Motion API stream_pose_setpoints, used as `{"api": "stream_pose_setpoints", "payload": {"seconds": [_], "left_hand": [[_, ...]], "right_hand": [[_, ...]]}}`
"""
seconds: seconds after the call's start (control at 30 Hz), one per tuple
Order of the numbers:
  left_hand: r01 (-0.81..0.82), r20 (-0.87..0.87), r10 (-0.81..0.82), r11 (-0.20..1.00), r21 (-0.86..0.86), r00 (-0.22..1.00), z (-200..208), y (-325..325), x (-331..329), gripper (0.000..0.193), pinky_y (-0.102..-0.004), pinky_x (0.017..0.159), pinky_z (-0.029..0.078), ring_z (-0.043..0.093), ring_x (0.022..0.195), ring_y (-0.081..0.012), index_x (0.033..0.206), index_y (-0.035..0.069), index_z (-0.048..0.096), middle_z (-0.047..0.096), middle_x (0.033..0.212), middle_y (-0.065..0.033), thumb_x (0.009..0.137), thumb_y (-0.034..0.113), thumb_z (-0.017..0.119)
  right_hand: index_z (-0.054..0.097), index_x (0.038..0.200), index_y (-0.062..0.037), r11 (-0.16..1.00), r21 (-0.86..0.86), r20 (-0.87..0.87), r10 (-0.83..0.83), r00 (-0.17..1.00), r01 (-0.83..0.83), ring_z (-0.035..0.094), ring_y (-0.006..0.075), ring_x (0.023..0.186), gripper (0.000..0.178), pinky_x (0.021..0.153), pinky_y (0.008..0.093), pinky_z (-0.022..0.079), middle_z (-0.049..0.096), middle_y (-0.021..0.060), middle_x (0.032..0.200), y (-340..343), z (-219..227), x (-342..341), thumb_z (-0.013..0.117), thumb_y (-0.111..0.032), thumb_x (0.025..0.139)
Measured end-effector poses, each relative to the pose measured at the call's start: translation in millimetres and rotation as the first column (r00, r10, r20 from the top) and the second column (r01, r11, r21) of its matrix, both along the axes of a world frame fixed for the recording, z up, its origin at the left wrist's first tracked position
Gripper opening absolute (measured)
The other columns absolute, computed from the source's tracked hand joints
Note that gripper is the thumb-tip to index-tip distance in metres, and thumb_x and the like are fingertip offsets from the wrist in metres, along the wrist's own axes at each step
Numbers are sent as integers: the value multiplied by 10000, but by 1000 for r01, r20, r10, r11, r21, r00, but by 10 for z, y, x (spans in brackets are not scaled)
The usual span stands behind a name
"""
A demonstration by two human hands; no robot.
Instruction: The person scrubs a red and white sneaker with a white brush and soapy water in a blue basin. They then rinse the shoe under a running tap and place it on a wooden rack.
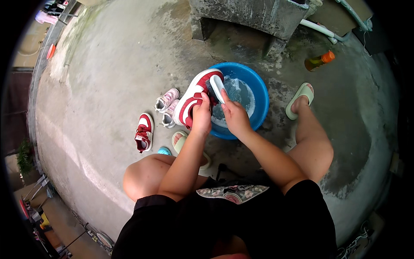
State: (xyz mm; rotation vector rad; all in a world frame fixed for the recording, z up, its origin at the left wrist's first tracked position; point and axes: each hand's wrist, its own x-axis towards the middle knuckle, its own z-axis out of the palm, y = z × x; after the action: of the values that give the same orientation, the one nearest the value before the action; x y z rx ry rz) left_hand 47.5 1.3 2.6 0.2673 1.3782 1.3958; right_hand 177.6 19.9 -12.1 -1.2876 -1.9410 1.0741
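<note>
My left hand [201,116] is closed on a red and white sneaker [191,95], which is tilted on its side over the left rim of a blue basin [264,97]. In my right hand [235,114] is a white-backed scrub brush [216,87], its dark bristles against the sneaker's side. Soapy water [241,97] with white foam lies in the basin below. The matching red and white sneaker [144,131] stands on the concrete to the left. Between it and the basin is a pair of small pink and white shoes [168,101]. My hands hide part of the held sneaker.
A concrete trough [254,17] on legs stands beyond the basin, with a white pipe [317,28] beside it. An orange-capped bottle [319,60] is at the far right. My feet, in pale green slippers [291,110], flank the basin. A turquoise shoe [164,150] shows near my left knee.
</note>
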Motion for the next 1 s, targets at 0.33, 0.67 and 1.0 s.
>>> {"api": "stream_pose_setpoints", "payload": {"seconds": [0.33,0.67,1.0], "left_hand": [[89,-82,-86,995,41,993,101,-167,3,505,-287,906,430,556,1058,-149,1205,-55,558,598,1173,-108,992,390,450],[391,-442,-338,920,32,831,-240,-194,-137,578,-323,980,402,505,1185,-225,1309,-52,466,524,1292,-145,1008,427,346],[410,-550,-366,911,-47,751,-25,-196,-21,452,-300,924,431,559,1100,-193,1212,-30,539,585,1198,-113,962,346,518]], "right_hand": [[466,1379,-240,994,86,114,57,992,-67,615,359,757,479,702,417,484,605,209,793,-126,447,-13,569,-177,916],[477,1372,-206,996,20,114,81,990,-84,613,355,773,463,697,407,475,615,204,806,-68,734,112,560,-184,917],[455,1384,-210,988,121,89,-112,990,101,619,365,768,456,684,441,489,635,194,820,144,577,163,526,-204,934]]}}
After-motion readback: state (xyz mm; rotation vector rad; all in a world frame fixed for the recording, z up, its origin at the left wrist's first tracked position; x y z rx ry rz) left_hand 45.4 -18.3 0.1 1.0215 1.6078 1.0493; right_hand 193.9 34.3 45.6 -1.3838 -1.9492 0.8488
